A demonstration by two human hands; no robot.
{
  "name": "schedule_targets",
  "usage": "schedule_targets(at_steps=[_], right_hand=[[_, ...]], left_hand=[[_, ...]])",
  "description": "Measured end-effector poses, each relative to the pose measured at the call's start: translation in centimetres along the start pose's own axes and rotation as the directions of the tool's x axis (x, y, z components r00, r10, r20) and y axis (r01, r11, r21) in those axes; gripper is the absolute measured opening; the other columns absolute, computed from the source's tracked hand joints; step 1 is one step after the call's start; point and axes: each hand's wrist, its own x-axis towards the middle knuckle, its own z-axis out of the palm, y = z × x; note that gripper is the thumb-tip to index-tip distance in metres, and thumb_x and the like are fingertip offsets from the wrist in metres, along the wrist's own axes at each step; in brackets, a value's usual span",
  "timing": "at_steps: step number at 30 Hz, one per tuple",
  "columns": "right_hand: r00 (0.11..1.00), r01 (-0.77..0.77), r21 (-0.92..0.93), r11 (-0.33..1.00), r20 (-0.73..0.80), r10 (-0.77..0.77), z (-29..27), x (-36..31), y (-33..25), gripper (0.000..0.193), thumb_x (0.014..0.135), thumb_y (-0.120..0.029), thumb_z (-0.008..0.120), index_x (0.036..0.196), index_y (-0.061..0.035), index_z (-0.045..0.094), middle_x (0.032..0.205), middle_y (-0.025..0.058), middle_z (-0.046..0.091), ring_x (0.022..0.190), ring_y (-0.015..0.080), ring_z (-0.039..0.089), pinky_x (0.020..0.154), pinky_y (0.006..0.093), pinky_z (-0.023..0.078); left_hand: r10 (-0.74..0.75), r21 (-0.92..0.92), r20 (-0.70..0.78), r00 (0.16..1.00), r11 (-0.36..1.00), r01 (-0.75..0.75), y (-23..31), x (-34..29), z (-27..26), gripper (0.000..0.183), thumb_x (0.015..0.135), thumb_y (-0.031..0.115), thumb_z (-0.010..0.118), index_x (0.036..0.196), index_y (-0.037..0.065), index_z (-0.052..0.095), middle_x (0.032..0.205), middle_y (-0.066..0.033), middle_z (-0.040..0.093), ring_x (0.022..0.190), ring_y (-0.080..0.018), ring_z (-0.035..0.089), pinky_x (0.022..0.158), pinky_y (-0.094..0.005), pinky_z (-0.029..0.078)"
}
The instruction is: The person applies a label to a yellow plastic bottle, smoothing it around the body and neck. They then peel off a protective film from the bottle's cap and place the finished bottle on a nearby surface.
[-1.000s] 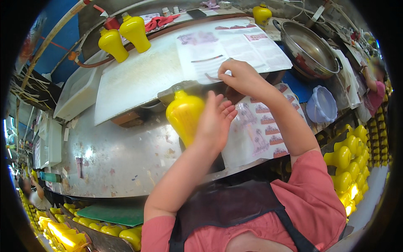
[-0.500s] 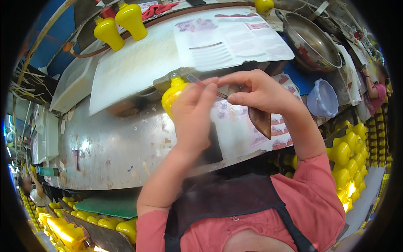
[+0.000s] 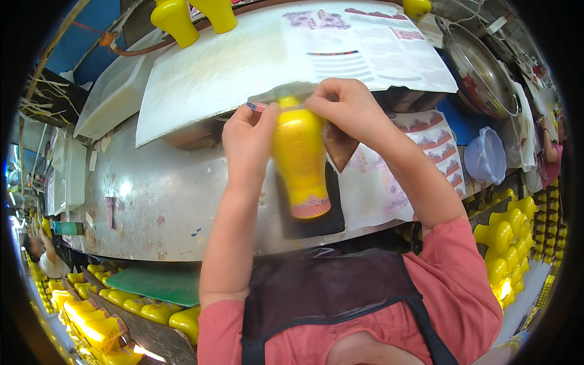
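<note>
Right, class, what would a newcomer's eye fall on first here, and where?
First, the glossy yellow bottle in the middle, over a dark pad, with the left hand and right hand at its neck and a thin strip pinched in the left. Then the crowded yellow bottles at lower right, and the pale blue bucket just above them.

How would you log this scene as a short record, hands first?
Left hand: pinching a narrow decal strip
Right hand: fingertips at the right side of the yellow bottle's neck, grip partly hidden
Bottle decoration: pink band near the base
Beneath bottle: black mat
Below right hand: brown pointed tool
Right of bottle: printed decal sheet, lavender bucket, two-handled metal pan
</note>
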Motion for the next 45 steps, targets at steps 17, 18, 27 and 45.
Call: schedule_targets(at_steps=[17,18,27,45], right_hand=[[0.981,0.168,0.100,0.981,-0.113,-0.157,-1.0,-6.4,-2.7,0.013,0.090,-0.011,0.071,0.088,0.0009,0.066,0.079,-0.0006,0.066,0.065,0.0010,0.059,0.056,0.0178,0.045],[0.977,0.185,0.098,0.978,-0.126,-0.173,-1.0,-6.5,-2.7,0.013,0.090,-0.011,0.071,0.088,0.0008,0.066,0.079,-0.0006,0.066,0.065,0.0008,0.059,0.056,0.0178,0.045],[0.958,0.238,0.063,0.969,-0.181,-0.223,-0.8,-7.3,-2.7,0.012,0.088,-0.009,0.070,0.086,0.0009,0.065,0.080,-0.0015,0.065,0.065,0.0008,0.058,0.057,0.0185,0.045],[0.988,0.111,0.126,0.986,-0.124,-0.095,-2.6,-6.4,-2.8,0.026,0.097,-0.012,0.064,0.120,-0.0003,0.069,0.089,0.0023,0.070,0.066,0.0023,0.061,0.057,0.0207,0.051]], left_hand=[[0.091,-0.231,0.227,0.970,0.972,-0.037,4.0,-4.5,-1.7,0.008,0.087,0.004,0.077,0.091,-0.001,0.072,0.108,-0.0105,0.074,0.085,-0.0105,0.067,0.079,-0.0246,0.053],[0.100,-0.239,0.239,0.966,0.970,-0.042,4.1,-4.7,-1.7,0.008,0.087,0.003,0.077,0.091,-0.001,0.072,0.108,-0.0106,0.074,0.086,-0.0106,0.067,0.079,-0.0248,0.053],[0.105,-0.217,0.322,0.941,0.976,-0.034,4.5,-5.1,-2.1,0.010,0.085,0.003,0.077,0.093,-0.002,0.072,0.107,-0.0077,0.073,0.087,-0.0099,0.064,0.081,-0.0246,0.052],[0.125,-0.187,0.374,0.919,0.981,-0.058,4.9,-5.4,-2.7,0.010,0.083,0.002,0.079,0.090,0.000,0.072,0.107,-0.0059,0.072,0.085,-0.0094,0.064,0.079,-0.0244,0.052]])
